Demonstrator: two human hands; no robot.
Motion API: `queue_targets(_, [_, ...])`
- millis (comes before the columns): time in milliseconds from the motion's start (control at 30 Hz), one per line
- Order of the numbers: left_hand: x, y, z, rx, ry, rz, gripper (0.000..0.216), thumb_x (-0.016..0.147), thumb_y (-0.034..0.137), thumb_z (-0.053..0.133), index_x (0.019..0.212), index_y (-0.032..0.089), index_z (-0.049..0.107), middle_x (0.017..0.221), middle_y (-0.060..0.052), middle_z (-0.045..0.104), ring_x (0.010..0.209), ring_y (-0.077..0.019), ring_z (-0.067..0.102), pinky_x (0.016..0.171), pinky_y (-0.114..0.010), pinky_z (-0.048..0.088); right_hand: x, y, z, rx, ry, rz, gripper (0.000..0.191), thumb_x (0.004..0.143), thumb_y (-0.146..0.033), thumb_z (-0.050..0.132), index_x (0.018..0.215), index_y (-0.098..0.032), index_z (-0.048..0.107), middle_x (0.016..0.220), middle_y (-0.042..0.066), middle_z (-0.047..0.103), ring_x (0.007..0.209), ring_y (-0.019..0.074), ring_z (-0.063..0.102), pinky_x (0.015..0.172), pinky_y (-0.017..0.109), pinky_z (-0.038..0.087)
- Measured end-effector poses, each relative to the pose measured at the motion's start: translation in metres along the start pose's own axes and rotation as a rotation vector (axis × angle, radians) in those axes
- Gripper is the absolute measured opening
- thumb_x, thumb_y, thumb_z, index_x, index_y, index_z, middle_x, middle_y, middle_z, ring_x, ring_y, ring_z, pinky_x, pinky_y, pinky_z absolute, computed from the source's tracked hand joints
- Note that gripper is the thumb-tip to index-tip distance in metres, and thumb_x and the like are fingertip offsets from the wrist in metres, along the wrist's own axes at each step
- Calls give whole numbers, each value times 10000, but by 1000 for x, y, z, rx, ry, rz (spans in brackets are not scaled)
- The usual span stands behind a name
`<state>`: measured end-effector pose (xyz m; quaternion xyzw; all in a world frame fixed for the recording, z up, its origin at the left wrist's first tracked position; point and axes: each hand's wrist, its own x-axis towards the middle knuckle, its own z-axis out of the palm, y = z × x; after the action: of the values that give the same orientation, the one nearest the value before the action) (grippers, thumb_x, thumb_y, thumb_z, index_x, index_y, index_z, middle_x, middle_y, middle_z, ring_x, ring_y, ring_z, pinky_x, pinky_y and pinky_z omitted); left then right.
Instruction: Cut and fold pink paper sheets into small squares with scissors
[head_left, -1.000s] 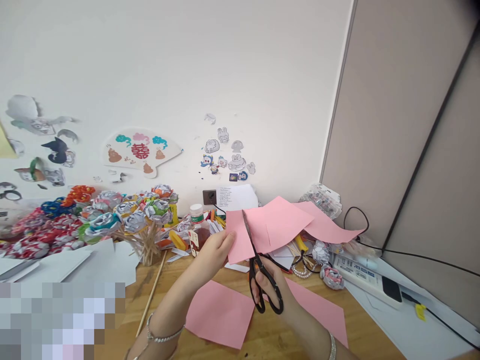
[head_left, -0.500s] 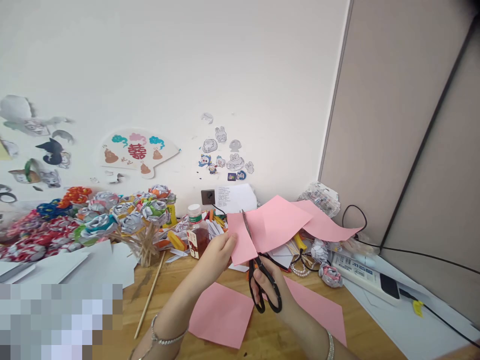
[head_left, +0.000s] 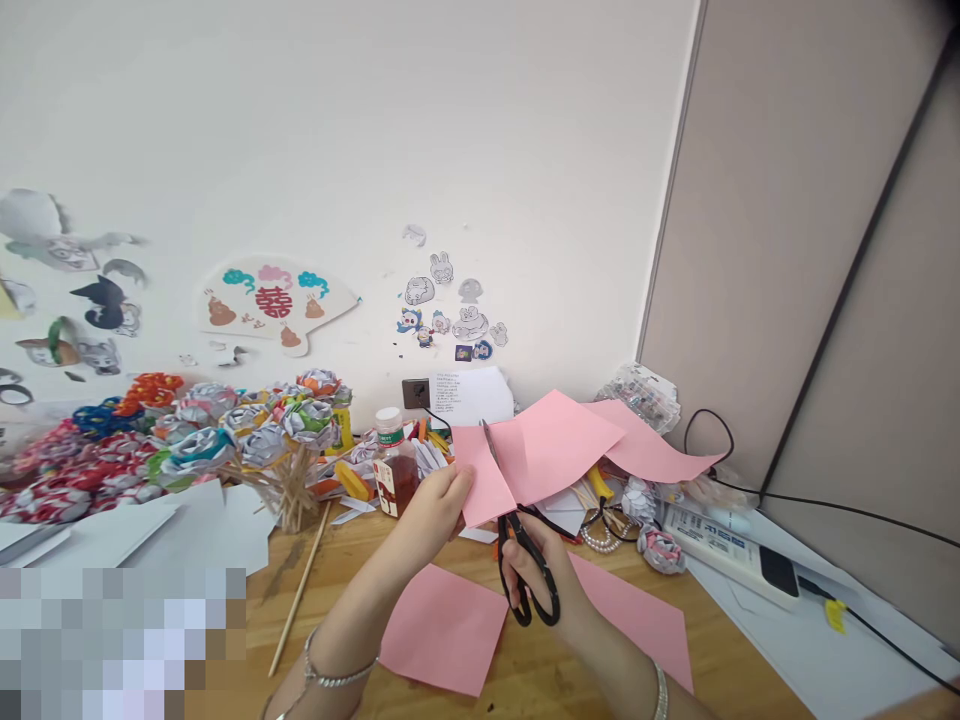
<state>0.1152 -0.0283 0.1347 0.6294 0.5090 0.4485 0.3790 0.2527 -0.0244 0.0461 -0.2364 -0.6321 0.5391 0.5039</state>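
My left hand pinches the left edge of a pink paper sheet held up over the desk. My right hand has its fingers through the black handles of a pair of scissors, whose blades point up and run into the sheet near its left side. The strip of paper left of the blades hangs from my left fingers. Two more pink sheets lie flat on the wooden desk below, one under my left arm and one under my right wrist.
A bunch of paper flowers on sticks and white paper fill the desk's left. A small glue bottle, paper scraps and a bead string lie behind my hands. A power strip with cables sits at right. A loose wooden stick lies on the desk.
The scissors have moved a little further up into the pink sheet and my right hand has risen slightly. My left hand keeps its pinch on the sheet's edge.
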Motion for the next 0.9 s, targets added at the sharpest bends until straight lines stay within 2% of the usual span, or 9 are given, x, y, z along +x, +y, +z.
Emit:
queue_targets(200, [-2, 2, -1, -17, 15, -37, 318, 768, 452, 358, 562, 210, 342, 439, 96, 308, 373, -62, 284, 371, -200, 211, 1, -2, -1, 2, 13, 37, 355, 764, -530, 524, 785, -187, 437, 468, -91, 418, 340, 58, 395, 334, 163, 310])
queue_targets(433, [-4, 4, 0, -13, -30, -54, 312, 780, 435, 362, 569, 205, 357, 442, 89, 320, 385, -66, 286, 380, -202, 219, -1, -4, -1, -1, 17, 69, 380, 775, -553, 492, 799, -176, 454, 478, -75, 443, 359, 56, 413, 329, 148, 290])
queue_targets(733, [-4, 4, 0, -14, -36, -73, 306, 786, 405, 359, 558, 201, 367, 437, 80, 337, 387, -68, 299, 384, -206, 223, 1, 2, -2, 11, 19, 9, 330, 792, -502, 506, 769, -176, 461, 477, -83, 430, 329, 49, 388, 324, 160, 303])
queue_targets(900, [-3, 6, 2, -38, -20, -90, 297, 777, 406, 373, 566, 198, 378, 441, 83, 332, 389, -67, 296, 388, -205, 215, 0, 4, -2, 1, 51, 35, 340, 780, -509, 517, 773, -175, 458, 469, -84, 432, 323, 51, 392, 318, 158, 293])
